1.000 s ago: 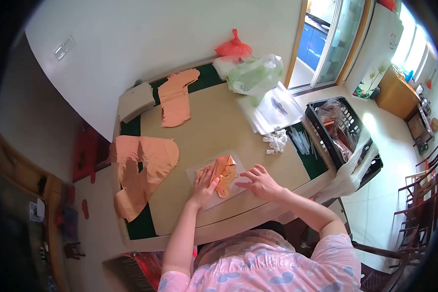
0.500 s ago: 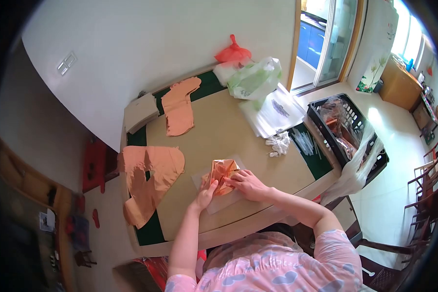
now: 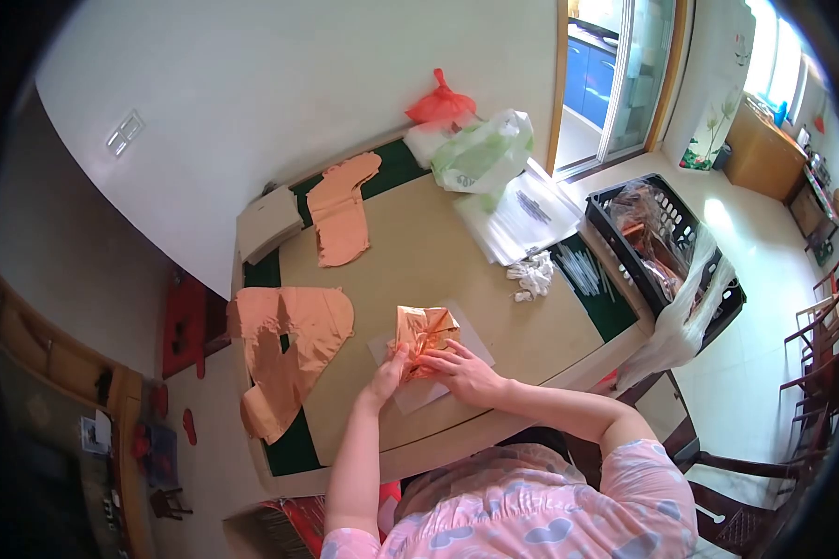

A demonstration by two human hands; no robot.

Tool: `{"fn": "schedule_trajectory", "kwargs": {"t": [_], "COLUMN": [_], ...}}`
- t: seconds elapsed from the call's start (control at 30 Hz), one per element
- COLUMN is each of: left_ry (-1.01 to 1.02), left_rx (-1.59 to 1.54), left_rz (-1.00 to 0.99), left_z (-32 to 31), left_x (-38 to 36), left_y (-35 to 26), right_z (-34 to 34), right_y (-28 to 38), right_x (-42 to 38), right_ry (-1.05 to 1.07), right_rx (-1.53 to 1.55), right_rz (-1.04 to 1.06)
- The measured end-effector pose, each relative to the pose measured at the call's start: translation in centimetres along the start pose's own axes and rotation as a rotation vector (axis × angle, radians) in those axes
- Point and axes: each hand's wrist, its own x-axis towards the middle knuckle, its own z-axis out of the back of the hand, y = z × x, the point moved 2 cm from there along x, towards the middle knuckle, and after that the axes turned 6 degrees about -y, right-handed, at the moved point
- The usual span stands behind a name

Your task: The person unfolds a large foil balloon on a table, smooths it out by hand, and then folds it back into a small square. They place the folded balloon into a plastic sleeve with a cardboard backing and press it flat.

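Observation:
A crumpled, partly folded rose-gold foil balloon (image 3: 426,328) lies on a pale flat sheet (image 3: 419,399) near the table's front edge. My left hand (image 3: 389,374) grips its left side, thumb on top. On the right, my right hand (image 3: 466,374) has its fingers bent over the lower right of the foil, closed on it; their tips are partly lost in the folds. To the left, a flat rose-gold foil balloon (image 3: 312,321) with a curved outline is spread out. Another flat foil balloon (image 3: 339,214) lies farther back.
A grey-beige box (image 3: 268,224) stands at the back left. Toward the back right are plastic bags (image 3: 483,154), clear plastic sleeves (image 3: 522,219), a white bundle (image 3: 531,276) and thin pale strips (image 3: 583,270). A black crate (image 3: 643,252) with foil packets borders the table's right side.
Both hands have shifted slightly left and down along the foil. The foil's upper part looks more opened out, and the right fingers sit lower on it. The camera view has tilted slightly.

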Motion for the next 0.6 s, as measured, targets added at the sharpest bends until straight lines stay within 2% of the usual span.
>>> {"fn": "schedule_trajectory", "kwargs": {"t": [0.07, 0.2, 0.4, 0.47, 0.5, 0.6], "left_ry": [-0.011, 0.053, 0.005, 0.105, 0.155, 0.105], "left_rx": [0.032, 0.046, 0.067, 0.2, 0.265, 0.487], "left_rz": [0.012, 0.035, 0.048, -0.033, -0.073, -0.259], "left_z": [0.4, 0.6, 0.6, 0.9, 0.6, -0.5], "left_x": [0.9, 0.4, 0.4, 2.0, 1.9, 0.9], "left_y": [1.5, 0.3, 0.6, 3.7, 3.2, 1.6], "right_z": [-1.6, -1.2, -2.7, -3.0, -3.1, -2.7], "right_y": [-1.0, -1.5, -1.3, -1.3, -1.3, -1.1], "right_x": [-0.5, 0.6, 0.9, 0.6, 0.6, 0.4], "right_ry": [0.023, 0.016, 0.05, 0.06, 0.067, 0.092], "right_rx": [0.014, -0.075, -0.252, -0.261, -0.264, -0.225], "right_rz": [-0.143, -0.374, -0.335, -0.316, -0.306, -0.304]}}
